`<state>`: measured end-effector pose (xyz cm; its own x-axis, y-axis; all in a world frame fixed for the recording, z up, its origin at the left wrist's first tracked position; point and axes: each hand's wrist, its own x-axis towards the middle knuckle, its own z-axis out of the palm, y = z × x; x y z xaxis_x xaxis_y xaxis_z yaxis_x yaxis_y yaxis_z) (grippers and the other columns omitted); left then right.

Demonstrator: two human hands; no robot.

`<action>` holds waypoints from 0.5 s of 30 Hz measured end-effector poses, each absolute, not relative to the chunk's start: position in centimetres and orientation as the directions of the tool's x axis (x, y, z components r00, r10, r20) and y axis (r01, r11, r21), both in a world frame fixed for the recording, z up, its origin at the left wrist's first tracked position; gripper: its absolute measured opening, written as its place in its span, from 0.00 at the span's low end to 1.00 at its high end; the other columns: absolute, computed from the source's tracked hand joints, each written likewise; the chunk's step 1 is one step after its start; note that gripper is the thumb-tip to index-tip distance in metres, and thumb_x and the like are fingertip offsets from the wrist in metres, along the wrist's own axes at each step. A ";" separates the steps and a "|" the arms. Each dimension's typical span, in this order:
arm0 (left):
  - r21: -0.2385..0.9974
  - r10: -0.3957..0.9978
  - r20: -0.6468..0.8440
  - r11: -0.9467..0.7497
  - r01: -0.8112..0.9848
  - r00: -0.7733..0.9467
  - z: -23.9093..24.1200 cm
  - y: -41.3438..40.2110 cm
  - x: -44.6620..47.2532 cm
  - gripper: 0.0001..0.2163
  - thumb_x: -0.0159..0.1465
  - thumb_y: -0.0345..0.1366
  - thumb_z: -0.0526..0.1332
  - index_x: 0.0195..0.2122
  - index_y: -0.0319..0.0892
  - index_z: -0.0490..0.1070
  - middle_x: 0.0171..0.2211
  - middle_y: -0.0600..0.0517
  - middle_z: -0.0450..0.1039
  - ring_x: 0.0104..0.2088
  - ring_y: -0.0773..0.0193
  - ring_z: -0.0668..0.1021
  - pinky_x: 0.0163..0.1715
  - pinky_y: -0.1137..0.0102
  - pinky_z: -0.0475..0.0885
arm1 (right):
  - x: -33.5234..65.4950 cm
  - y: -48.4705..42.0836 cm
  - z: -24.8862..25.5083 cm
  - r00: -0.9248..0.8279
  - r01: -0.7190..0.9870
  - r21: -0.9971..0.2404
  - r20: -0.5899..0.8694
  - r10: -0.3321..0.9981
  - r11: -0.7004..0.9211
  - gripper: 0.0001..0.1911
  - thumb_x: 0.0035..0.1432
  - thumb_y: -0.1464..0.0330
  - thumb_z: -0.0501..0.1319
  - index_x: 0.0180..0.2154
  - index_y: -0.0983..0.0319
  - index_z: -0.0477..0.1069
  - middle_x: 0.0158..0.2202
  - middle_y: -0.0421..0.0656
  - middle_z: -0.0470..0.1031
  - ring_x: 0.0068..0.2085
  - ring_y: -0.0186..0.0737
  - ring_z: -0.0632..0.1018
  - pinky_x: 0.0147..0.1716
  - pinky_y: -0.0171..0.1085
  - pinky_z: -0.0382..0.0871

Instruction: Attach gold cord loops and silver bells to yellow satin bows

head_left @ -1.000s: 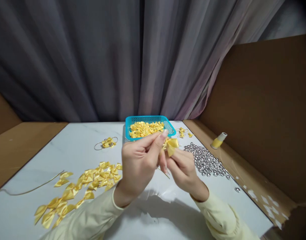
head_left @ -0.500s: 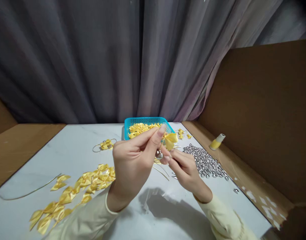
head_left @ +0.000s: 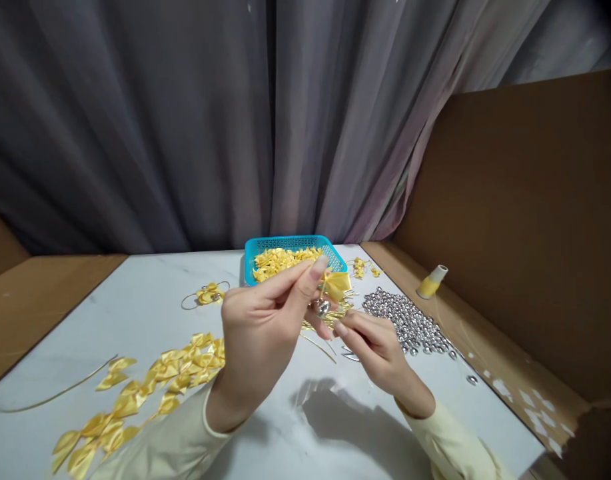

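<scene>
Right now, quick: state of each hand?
Left hand: closed, holding a yellow bow with a silver bead just below it.
Right hand: closed, thumb and finger pinched together; can't tell if anything is between them.

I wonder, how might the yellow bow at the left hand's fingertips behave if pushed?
The yellow bow would probably bend easily, since it looks thin. Its glossy sheen suggests a slippery surface. Sticking out beyond the left hand, it may flop aside.

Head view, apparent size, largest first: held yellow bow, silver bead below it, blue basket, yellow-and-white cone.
1. blue basket
2. held yellow bow and yellow-and-white cone: look alike, unranked
3. silver bead
</scene>
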<state>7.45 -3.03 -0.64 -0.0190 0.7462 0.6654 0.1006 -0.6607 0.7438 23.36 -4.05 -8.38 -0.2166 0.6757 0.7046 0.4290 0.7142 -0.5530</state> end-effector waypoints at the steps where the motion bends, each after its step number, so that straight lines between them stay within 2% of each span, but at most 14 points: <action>1: 0.742 0.745 0.667 -0.663 0.097 -0.015 -0.7 -2.9 7.5 0.08 0.63 0.33 0.63 0.27 0.44 0.79 0.15 0.61 0.75 0.12 0.74 0.76 0.13 0.81 0.69 | 23.4 -4.1 -8.4 -0.215 0.427 -0.554 0.706 0.675 0.715 0.13 0.63 0.75 0.53 0.25 0.62 0.62 0.20 0.36 0.57 0.22 0.30 0.61 0.23 0.32 0.54; 11: 0.736 0.738 0.674 -0.671 0.086 -0.007 -1.2 -2.4 7.9 0.07 0.63 0.33 0.63 0.27 0.41 0.76 0.16 0.60 0.75 0.12 0.75 0.76 0.12 0.83 0.67 | 23.7 -4.2 -9.1 -0.206 0.426 -0.551 0.714 0.670 0.718 0.12 0.62 0.76 0.53 0.26 0.62 0.63 0.20 0.36 0.58 0.22 0.31 0.62 0.23 0.32 0.55; 15: 0.779 0.779 0.627 -0.626 0.034 0.003 -1.3 -2.5 7.8 0.08 0.63 0.34 0.62 0.27 0.40 0.72 0.17 0.59 0.75 0.13 0.75 0.77 0.12 0.85 0.67 | 23.8 -4.3 -9.2 -0.200 0.430 -0.546 0.719 0.666 0.719 0.12 0.62 0.76 0.53 0.26 0.62 0.64 0.20 0.36 0.58 0.22 0.31 0.62 0.23 0.32 0.55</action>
